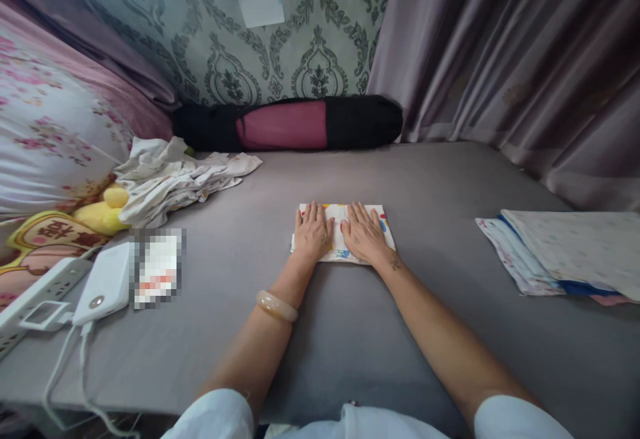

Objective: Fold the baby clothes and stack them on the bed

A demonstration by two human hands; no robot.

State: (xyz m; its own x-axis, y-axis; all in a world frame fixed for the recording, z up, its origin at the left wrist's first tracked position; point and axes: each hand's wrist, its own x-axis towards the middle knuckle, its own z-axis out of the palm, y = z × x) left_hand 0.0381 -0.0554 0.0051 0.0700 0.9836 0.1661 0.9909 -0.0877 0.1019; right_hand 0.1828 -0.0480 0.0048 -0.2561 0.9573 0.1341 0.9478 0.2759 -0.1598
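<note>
A folded white cloth (339, 216) with coloured prints lies flat on the grey bed sheet (345, 172), in front of me. My left hand (314, 234) rests palm down on its left part, fingers stretched forward. On its right part lies my right hand (365, 232), also flat with the fingers spread. Both thumbs point inward, with a strip of cloth showing between them. The cloth's middle edges are partly covered by the hands. A pale bangle (277, 306) circles my left wrist.
Folded cloths (575, 252) are stacked at the right. On the left lie crumpled clothes (175, 179), a yellow plush toy (100, 216), a white power bank (106, 282) with cables and a power strip (43, 299). A black and maroon long bag (285, 124) lies along the wall.
</note>
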